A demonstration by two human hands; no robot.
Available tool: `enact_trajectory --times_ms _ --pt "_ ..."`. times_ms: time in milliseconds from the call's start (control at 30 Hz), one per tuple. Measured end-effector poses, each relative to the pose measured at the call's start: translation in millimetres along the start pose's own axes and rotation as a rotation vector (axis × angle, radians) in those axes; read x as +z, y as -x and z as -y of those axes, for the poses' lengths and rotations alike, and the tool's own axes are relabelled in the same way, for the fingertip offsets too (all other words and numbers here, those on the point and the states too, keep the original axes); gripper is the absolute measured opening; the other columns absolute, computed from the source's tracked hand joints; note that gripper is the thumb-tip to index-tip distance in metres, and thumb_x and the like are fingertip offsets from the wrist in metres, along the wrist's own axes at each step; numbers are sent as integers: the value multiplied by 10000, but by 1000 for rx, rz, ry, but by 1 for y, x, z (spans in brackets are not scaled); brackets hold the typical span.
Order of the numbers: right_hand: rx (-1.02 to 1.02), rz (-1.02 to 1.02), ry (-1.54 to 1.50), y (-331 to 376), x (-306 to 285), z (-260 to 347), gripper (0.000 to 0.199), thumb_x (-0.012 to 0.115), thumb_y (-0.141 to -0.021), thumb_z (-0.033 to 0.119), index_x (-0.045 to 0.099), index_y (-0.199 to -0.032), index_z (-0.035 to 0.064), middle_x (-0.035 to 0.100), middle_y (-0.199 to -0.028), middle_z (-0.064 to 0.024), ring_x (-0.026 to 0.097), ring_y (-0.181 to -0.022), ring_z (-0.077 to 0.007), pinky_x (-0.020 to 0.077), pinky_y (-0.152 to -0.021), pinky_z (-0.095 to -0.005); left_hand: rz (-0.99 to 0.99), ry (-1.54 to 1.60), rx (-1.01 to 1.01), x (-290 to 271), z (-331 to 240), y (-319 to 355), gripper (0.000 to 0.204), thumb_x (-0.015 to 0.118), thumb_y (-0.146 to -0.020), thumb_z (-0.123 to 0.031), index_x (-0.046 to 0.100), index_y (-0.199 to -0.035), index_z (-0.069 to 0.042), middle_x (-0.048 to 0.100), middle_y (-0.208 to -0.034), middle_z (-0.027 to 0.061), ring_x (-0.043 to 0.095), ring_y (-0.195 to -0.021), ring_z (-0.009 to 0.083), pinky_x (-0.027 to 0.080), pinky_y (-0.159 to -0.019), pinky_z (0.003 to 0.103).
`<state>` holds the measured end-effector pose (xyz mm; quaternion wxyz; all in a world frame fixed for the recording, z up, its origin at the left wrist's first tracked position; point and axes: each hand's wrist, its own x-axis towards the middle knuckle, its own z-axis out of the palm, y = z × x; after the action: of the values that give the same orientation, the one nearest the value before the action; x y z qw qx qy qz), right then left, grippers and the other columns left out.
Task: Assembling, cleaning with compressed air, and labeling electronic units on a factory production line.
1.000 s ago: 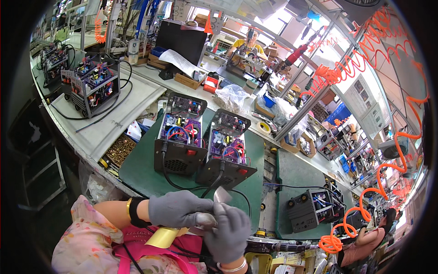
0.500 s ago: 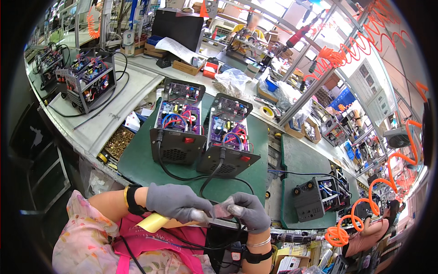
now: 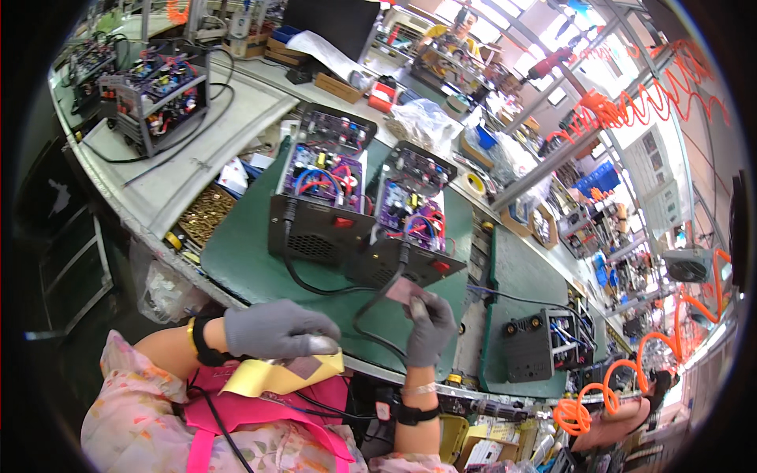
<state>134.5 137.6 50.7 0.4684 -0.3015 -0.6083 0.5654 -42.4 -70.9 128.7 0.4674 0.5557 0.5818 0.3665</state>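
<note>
One yellow sheet is pinched by the left hand, one patch by the right hand; at twelve o'clock, two circuit-board units are fronted by two cables.

Gry-gloved hands, blk wristbands, pink apron, flrl slvs

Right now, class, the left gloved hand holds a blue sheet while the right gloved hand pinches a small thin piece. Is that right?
Not quite: the sheet in the left gloved hand is yellow, not blue, as the head view shows. The right gloved hand does pinch a small thin piece.
</note>
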Motion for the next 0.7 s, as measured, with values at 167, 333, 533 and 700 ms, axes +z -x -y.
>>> enact_trajectory --times_ms 167,333,533,700 --pt "-172 -19 -60 -15 12 -36 128 654 -806 -30 623 -927 -1 653 -888 -69 624 -745 -134 541 -674 -261 23 56 50 6 16 10 403 512 -944 -401 598 -1104 -40 607 -668 61 584 -497 128 470 -491 270" --pt "-226 25 -86 -21 18 -40 145 662 -817 0 628 -958 -1 656 -897 -61 612 -768 -124 519 -706 -255 133 45 82 4 18 15 366 534 -947 -331 558 -1209 -77 575 -654 29 582 -542 94 456 -525 257" --pt "-259 65 -94 -22 31 -33 177 684 -814 36 638 -980 -4 656 -902 -53 600 -795 -117 494 -730 -240 76 10 89 12 30 14 405 561 -920 -405 575 -1154 -75 645 -843 110 619 -687 228 486 -626 338" --pt "-260 6 -3 -26 30 -47 180 700 -804 36 637 -967 -5 651 -903 -51 594 -808 -117 491 -749 -247 27 22 188 15 37 13 385 545 -924 -408 590 -1123 -81 662 -892 115 642 -777 268 493 -686 355"
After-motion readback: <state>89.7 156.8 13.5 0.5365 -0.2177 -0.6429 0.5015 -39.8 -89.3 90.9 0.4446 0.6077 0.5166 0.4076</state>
